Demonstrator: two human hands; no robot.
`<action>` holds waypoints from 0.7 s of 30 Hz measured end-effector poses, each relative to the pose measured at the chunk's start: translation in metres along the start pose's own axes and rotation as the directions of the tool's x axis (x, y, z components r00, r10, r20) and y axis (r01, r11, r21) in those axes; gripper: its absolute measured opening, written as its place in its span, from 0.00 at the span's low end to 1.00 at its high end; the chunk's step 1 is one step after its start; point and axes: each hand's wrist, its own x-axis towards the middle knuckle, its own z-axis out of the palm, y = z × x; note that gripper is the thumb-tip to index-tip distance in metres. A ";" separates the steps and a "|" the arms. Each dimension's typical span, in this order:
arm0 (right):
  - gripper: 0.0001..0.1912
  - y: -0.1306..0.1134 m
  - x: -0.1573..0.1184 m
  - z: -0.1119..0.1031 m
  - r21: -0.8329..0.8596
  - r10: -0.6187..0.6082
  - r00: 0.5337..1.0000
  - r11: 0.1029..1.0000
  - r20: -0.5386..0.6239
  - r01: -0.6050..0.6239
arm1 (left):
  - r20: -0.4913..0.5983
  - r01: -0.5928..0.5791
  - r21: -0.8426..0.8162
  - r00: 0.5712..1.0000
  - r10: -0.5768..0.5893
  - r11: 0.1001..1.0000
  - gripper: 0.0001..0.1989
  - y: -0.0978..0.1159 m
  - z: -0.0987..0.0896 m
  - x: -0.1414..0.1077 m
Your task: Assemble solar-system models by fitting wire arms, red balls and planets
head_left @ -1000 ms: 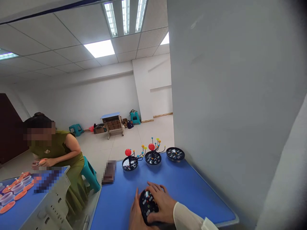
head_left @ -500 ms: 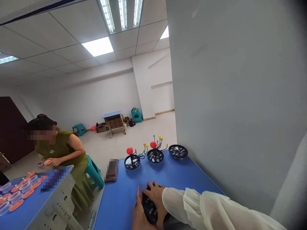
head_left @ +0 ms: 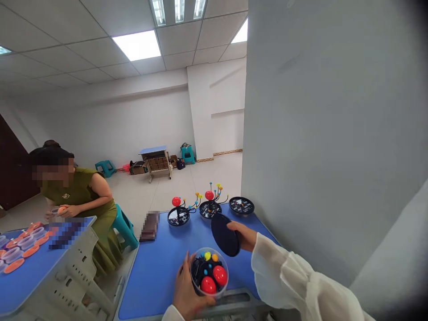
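Observation:
My left hand [head_left: 187, 287] is wrapped round the side of a clear round plastic tub [head_left: 200, 295] near the front of the blue table. Inside the tub lie red half-balls [head_left: 220, 275], small yellow, orange and blue balls, and black pieces. Pinched by its edge in my right hand [head_left: 243, 236] is a black round lid [head_left: 224, 235], tilted above the table, its plain dark face showing. Beyond the lid stand two planet models [head_left: 178, 216] [head_left: 210, 207] with red balls and thin arms on black round bases. A black round base [head_left: 241, 205] without arms lies to their right.
The blue table [head_left: 157, 272] meets a grey wall [head_left: 317, 133] on the right. At its back left corner lies a blurred brown object [head_left: 150, 226]. On the left, a person [head_left: 78, 196] sits at another table [head_left: 36, 276] with orange lids and clear tubs.
The black lid has come off the tub and moved up and away in my right hand. The tub's contents now show. My left hand has stayed at the tub; the view has shifted slightly.

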 end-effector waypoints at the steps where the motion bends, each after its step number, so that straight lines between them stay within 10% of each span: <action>1: 0.22 -0.001 -0.006 -0.011 0.115 0.088 0.996 0.990 -0.027 -0.084 | 0.001 0.000 0.000 1.000 0.000 1.000 0.67 0.001 0.000 -0.001; 7: 0.19 0.030 -0.042 -0.037 0.431 0.282 0.907 0.893 -0.312 -0.130 | -0.028 -0.044 -0.053 0.999 0.042 0.998 0.63 -0.005 -0.001 -0.006; 12: 0.19 0.051 -0.061 -0.037 0.401 0.188 0.917 0.915 -0.352 -0.034 | -0.032 -0.037 -0.090 0.999 0.034 0.995 0.62 -0.005 -0.004 -0.010; 17: 0.26 0.050 -0.074 -0.045 -0.052 -0.186 0.929 0.983 -0.320 0.179 | -0.040 -0.025 -0.127 0.999 0.020 0.992 0.62 -0.001 -0.007 -0.013; 21: 0.24 0.053 -0.087 -0.050 -0.649 -0.427 0.895 0.718 -0.126 0.251 | -0.047 -0.025 -0.113 0.999 0.020 0.993 0.62 0.000 -0.007 -0.013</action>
